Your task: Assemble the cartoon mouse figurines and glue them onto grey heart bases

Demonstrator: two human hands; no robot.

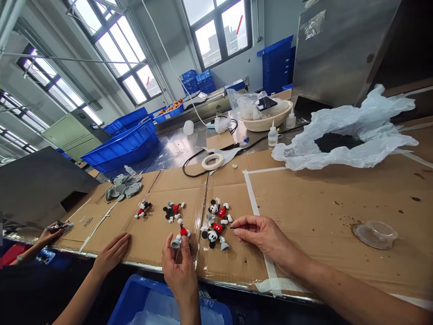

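Observation:
My left hand (180, 268) grips a small mouse figurine (183, 231) in red, white and grey between thumb and fingers, just above the cardboard. To its right, my right hand (260, 232) has thumb and forefinger pinched on a small black piece (233, 227), too small to identify. Close to that pinch lie two mouse figurines, an upper one (219, 210) and a lower one (214, 234), with black ears, red shorts and grey parts. Another figurine (173, 210) rests beyond my left hand, and one more (143, 210) lies further left.
A co-worker's hands (113, 249) are at the left. Grey parts (124, 187) lie piled behind. Further back are a tape roll (212, 161), a dropper bottle (272, 135) and a basket (267, 123). White wrapping (304, 149) holds black pieces. A clear lid (375, 234) lies right; a blue bin (135, 289) stands below the edge.

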